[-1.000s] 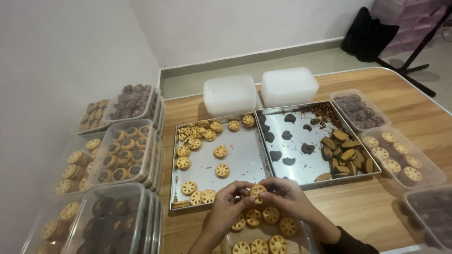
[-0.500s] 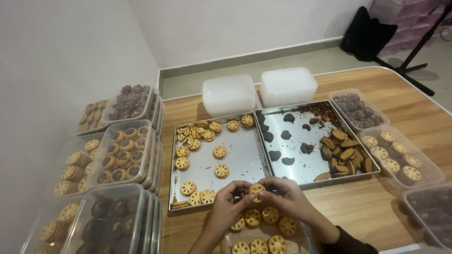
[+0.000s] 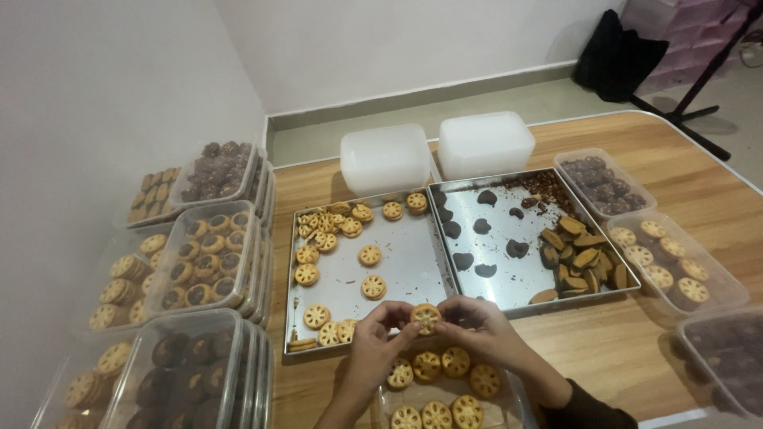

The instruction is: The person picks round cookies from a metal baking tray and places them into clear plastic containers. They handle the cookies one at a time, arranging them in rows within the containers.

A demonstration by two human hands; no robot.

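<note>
Pinching one round golden wheel-shaped cookie (image 3: 425,316) between their fingertips, the left hand (image 3: 377,342) and the right hand (image 3: 481,327) meet at the lower centre of the frame, both closed on it. Just below them a clear plastic container (image 3: 517,397) holds more of the same cookies in rows. Right behind the hands lies a steel tray (image 3: 405,254) with scattered golden cookies, and touching its right edge a second steel tray (image 3: 509,218) carries dark cookies and a heap of brown ones. Stacked lidded boxes (image 3: 211,254) of cookies fill the left side; open tubs (image 3: 675,262) sit at the right. Farther back, at the upper centre, stand two white empty containers (image 3: 435,155).
</note>
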